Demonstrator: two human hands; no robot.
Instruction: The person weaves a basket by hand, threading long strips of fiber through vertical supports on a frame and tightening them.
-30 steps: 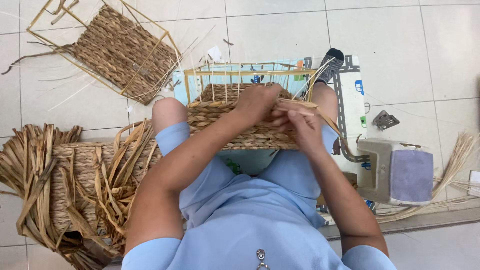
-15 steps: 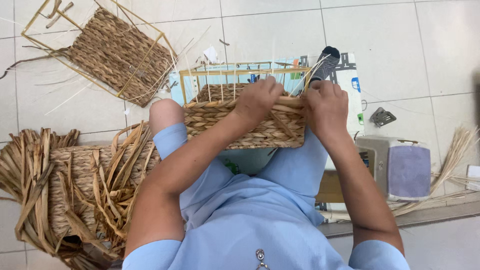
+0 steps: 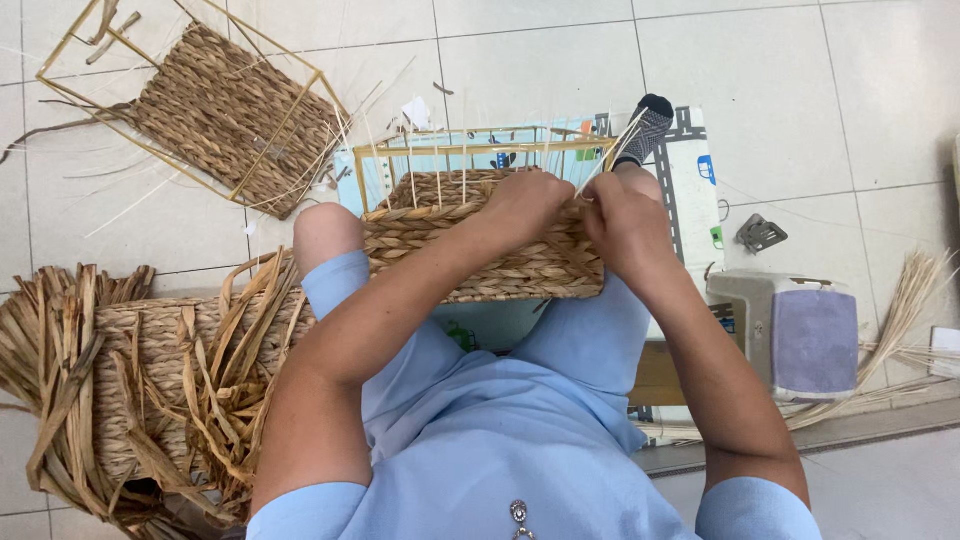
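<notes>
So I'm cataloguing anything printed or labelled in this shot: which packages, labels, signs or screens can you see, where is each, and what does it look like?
Play mat: flat on the floor under the half-woven basket both hands work on; pale, printed with a grey road and small coloured pictures.
Paper scrap: on the tiles just beyond the basket frame; small, white, possibly a tag.
No screens or signs show.

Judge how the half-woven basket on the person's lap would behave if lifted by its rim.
The half-woven basket probably lifts light: dried fibre on a thin frame. Its woven walls look fairly stiff, but the bare upright spokes would likely flex. Loose strand ends may snag or unravel.
</notes>
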